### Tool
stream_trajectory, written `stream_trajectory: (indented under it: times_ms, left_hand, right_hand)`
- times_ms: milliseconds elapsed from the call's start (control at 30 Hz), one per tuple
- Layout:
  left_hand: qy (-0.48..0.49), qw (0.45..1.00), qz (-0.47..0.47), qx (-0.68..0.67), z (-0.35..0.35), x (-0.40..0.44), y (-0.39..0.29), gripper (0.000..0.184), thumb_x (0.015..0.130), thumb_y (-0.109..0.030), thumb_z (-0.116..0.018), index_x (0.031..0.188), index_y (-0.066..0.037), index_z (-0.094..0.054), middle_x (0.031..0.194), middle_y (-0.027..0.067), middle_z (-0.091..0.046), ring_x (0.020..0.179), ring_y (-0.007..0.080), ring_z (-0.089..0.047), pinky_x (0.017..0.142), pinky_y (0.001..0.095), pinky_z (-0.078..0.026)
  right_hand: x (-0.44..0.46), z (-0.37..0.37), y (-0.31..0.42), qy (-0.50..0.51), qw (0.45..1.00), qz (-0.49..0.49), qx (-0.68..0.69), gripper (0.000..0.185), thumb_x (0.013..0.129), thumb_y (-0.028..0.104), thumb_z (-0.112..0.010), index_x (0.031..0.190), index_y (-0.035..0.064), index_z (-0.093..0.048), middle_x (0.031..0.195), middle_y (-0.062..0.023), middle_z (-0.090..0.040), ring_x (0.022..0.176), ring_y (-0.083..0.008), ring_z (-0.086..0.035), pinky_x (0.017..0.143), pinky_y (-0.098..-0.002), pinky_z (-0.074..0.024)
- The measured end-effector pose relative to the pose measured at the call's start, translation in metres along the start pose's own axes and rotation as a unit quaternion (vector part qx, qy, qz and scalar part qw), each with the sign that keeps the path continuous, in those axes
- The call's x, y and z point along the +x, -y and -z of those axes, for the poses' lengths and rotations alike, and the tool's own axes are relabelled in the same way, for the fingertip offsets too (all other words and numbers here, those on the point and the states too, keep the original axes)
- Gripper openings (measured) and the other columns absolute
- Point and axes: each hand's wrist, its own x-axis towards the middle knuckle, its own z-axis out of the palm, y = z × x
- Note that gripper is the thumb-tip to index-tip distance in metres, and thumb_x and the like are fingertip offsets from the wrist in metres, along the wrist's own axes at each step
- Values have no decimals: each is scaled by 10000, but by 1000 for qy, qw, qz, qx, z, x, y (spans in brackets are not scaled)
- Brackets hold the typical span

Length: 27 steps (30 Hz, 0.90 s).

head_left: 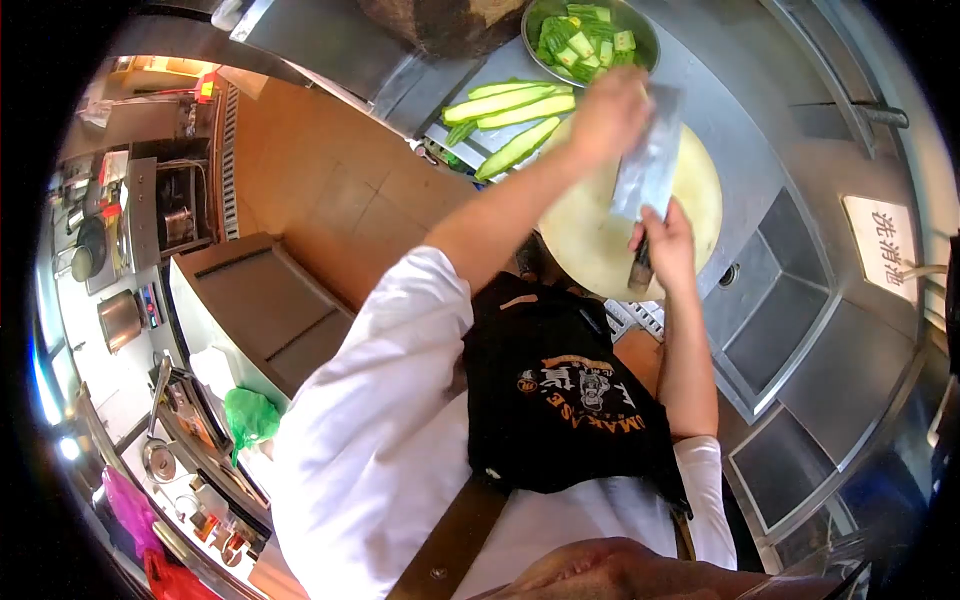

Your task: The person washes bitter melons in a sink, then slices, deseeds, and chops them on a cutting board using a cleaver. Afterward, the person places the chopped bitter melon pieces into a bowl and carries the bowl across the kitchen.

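Observation:
My right hand point(667, 245) is closed around the dark handle of a cleaver point(648, 160), its broad blade pointing away from me over a round, pale cutting board point(585, 235). Beside the far end of the blade, my left hand point(610, 112) is close to the rim of a metal bowl point(651, 55). Motion blurs its fingers, so what they hold, if anything, cannot be made out. Cut green vegetable chunks point(580, 45) fill the bowl. Long pale-green strips that look like cucumber point(515, 105) lie left of the board, one reaching its edge.
A steel sink point(770, 310) is to the right, below a wall sign point(880, 245). At the top is a large brown block point(440, 20). Tiled floor point(320, 180) and a low cabinet point(265, 310) lie left; a green plastic bag point(250, 417) hangs behind it.

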Motion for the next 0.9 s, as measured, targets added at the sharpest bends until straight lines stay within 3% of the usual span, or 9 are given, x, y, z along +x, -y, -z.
stream_trajectory:
  times_ms: [67, 133, 200, 300, 400, 533, 600, 733, 900]
  left_hand:
    - [-52, 993, 102, 2, 40, 31, 31, 361, 895, -185, -644, 1208, -11, -602, 1180, 205, -611, 1097, 382, -581, 937, 467, -483]
    - [-43, 984, 62, 159, 86, 20, 78, 452, 864, -236, -682, 1251, -27, -579, 1198, 180, -604, 1104, 361, -574, 917, 461, -482]
    - [156, 916, 139, 341, 114, -14, 109, 607, 814, -295, -726, 1333, -58, -520, 1253, 148, -571, 1174, 335, -536, 963, 465, -457]
    - [234, 884, 55, 402, 116, -63, 146, 737, 775, -335, -753, 1401, -85, -456, 1280, 122, -537, 1223, 314, -496, 1004, 478, -427]
    - [373, 837, 137, 377, 120, -46, 133, 784, 773, -337, -752, 1436, -86, -418, 1299, 120, -521, 1265, 316, -465, 1056, 495, -391]
    - [443, 807, 187, 343, 107, -46, 144, 572, 795, -306, -715, 1273, -47, -536, 1296, 181, -552, 1237, 356, -521, 1017, 453, -456]
    - [392, 839, 132, 354, 102, -55, 148, 442, 797, -260, -687, 1162, -41, -568, 1196, 203, -623, 1126, 380, -600, 933, 450, -509]
    - [319, 846, 243, 352, 120, -57, 111, 403, 794, -186, -632, 1155, -12, -586, 990, 196, -709, 911, 410, -687, 865, 475, -543]
    - [325, 882, 304, 157, 160, -70, 51, 546, 810, -301, -717, 1248, -18, -555, 1080, 230, -678, 1027, 397, -648, 874, 455, -515]
  right_hand:
    - [3, 10, 22, -22, 1000, 7, 18, 125, 1001, 154, -512, 1014, 31, -532, 663, -39, -566, 570, -128, -554, 534, -285, -451]
    - [-4, 21, 12, -71, 997, -8, 17, 117, 999, 142, -509, 1017, 28, -527, 662, -44, -564, 563, -136, -554, 532, -295, -459]
    - [-13, 33, -27, -99, 995, -25, 24, 101, 997, 125, -506, 1019, 28, -521, 659, -48, -559, 552, -146, -555, 529, -306, -468]
    - [-29, 40, -80, -95, 992, -68, 52, 80, 994, 98, -505, 1017, 23, -519, 662, -50, -558, 546, -144, -551, 525, -305, -464]
    - [-41, 38, -113, -92, 991, -74, 62, 78, 998, 94, -501, 1022, 23, -524, 670, -48, -562, 547, -142, -547, 522, -299, -455]
    - [-49, 29, -108, -98, 987, -87, 90, 82, 1004, 90, -496, 1043, 27, -532, 675, -44, -563, 553, -140, -549, 524, -289, -447]
    - [-48, 29, -116, -107, 987, -82, 90, 102, 1002, 100, -501, 1060, 22, -532, 680, -52, -570, 551, -141, -548, 524, -289, -446]
    - [-50, 33, -113, -122, 986, -83, 73, 138, 995, 114, -500, 1075, 6, -531, 680, -64, -582, 561, -155, -565, 537, -306, -463]
    - [-54, 56, -115, -121, 989, -72, -55, 203, 966, 134, -523, 1123, 11, -558, 721, -100, -619, 616, -172, -609, 599, -337, -493]
